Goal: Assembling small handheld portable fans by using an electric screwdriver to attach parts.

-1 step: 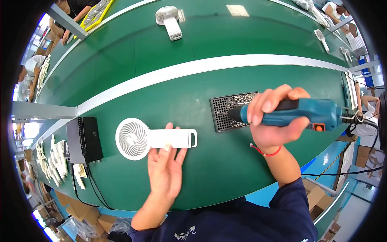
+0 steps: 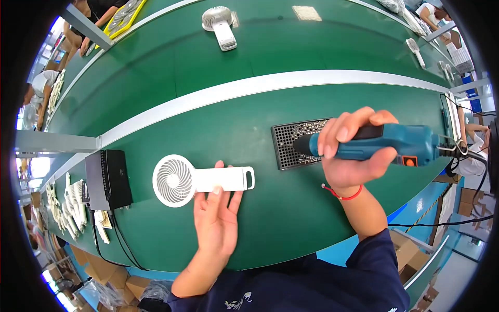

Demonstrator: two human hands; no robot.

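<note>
A white handheld fan (image 2: 175, 180) lies sideways in my left hand (image 2: 217, 218), its round grille to the left and its looped handle end to the right. My thumb rests on the handle's face while the fingers reach under it. My right hand (image 2: 353, 148) is wrapped round a teal electric screwdriver (image 2: 410, 143), held level with its dark tip pointing left. That tip is over a black perforated screw tray (image 2: 283, 151), where many small screws lie. The hand and tool hide the tray's right part.
A black box with cables (image 2: 114, 179) stands at the left, near several white fan parts (image 2: 77, 203). Across the white rail (image 2: 249, 86), another white fan (image 2: 222, 31) lies on the green conveyor. A white fan (image 2: 414, 49) also lies at far right. Co-workers sit around.
The fan in my left hand has shifted slightly to the right at its head. The screwdriver has barely moved. The fan beyond the rail has slid a little.
</note>
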